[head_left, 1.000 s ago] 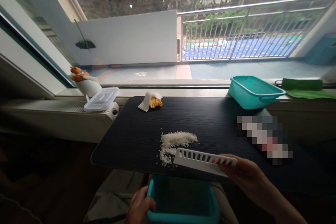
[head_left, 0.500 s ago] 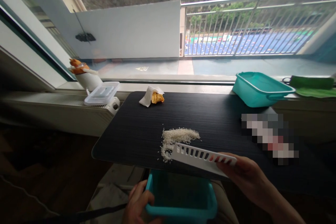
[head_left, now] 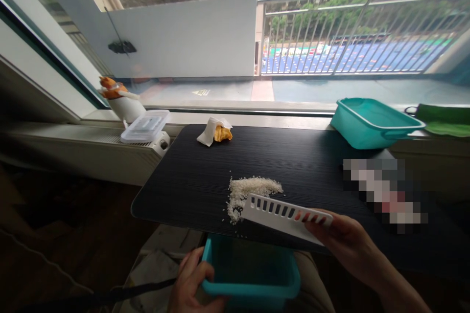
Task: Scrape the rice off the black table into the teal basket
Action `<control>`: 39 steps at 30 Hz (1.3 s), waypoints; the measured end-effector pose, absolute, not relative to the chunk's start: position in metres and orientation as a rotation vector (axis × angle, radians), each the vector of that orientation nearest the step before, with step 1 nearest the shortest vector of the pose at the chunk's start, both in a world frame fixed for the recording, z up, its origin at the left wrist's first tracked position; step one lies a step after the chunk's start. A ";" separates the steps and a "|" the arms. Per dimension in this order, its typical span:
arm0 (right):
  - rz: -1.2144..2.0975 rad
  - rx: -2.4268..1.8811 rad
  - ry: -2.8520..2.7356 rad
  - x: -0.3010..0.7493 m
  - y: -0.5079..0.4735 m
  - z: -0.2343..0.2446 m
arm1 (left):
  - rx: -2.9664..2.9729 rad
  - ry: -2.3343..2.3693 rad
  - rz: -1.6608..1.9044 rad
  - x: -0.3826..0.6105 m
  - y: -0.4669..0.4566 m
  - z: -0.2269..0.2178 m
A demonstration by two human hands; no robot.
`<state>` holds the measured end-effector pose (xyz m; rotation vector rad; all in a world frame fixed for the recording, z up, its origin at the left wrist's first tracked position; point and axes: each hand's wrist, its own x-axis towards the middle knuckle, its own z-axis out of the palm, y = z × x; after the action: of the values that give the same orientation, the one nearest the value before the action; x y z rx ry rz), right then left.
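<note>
My right hand grips the right end of a white slotted plastic strip. The strip's left end reaches a heap of white rice on the dark tabletop, and a few grains lie close to the front edge. Below that edge, my left hand holds the left rim of a teal plastic bin. The bin's inside is in shadow, so its contents cannot be made out.
A second teal bin stands at the back right, beside a green cloth. A white wrapper with something yellow lies at the back. On the left radiator is a clear lidded box. A pixelated patch covers the right side.
The strip has shifted slightly at the rice, and a few grains now lie nearer the table's front edge. My left hand still holds the bin; the whole view has moved a little.
</note>
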<state>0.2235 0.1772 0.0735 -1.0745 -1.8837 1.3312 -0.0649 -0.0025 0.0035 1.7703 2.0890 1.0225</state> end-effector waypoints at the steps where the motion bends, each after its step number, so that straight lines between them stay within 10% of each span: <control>1: 1.354 -1.058 -1.891 0.222 0.176 0.074 | 1.772 2.088 1.022 -0.065 -0.003 0.003; 27: 1.077 -0.910 -2.216 0.163 0.180 0.106 | 1.689 2.270 0.952 -0.103 -0.020 0.009; 39: -0.075 -0.639 -2.988 0.070 0.245 0.178 | 1.851 2.171 0.911 -0.090 -0.006 0.017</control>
<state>0.0699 0.2447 0.1781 -0.6390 -2.9878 -0.0747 -0.0905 -0.0057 0.0168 1.8514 2.1712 0.9107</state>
